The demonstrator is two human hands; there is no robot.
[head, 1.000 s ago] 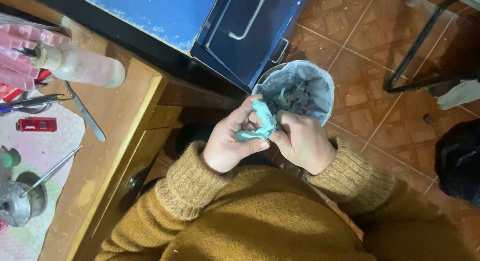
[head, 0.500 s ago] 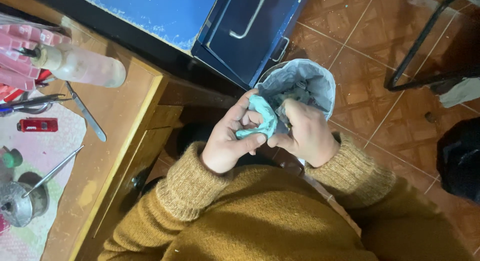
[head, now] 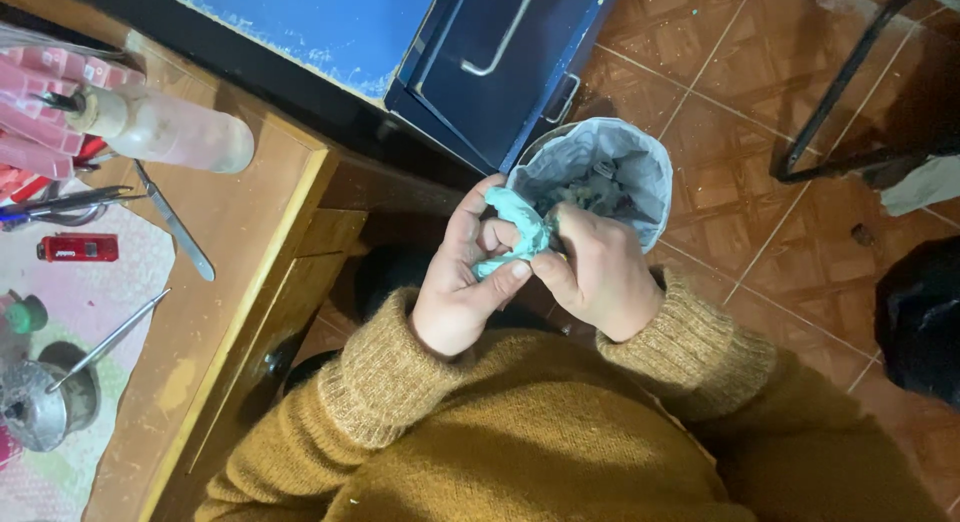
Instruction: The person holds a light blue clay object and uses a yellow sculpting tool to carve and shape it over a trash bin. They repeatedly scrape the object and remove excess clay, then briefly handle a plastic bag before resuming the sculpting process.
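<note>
Both my hands meet in front of my chest around a crumpled light-blue rag [head: 517, 229]. My left hand [head: 462, 282] pinches it from the left with thumb and fingers. My right hand [head: 600, 272] clutches its right side, knuckles up. Just beyond them on the floor stands a small bin [head: 640, 152] lined with a pale grey bag, with scraps inside. Mustard knitted sleeves cover both my arms.
A wooden workbench [head: 240, 212] lies at the left with a translucent bottle [head: 170, 130], metal tools [head: 175, 222], a red lighter [head: 78, 248] and a metal cup [head: 35, 407]. A dark blue metal cabinet [head: 500, 52] stands ahead. A black frame [head: 850, 82] stands on the tiled floor at right.
My hands have kept working the blue rag together, shifting slightly; my right hand now covers more of its right side. The bin and bench items have not moved.
</note>
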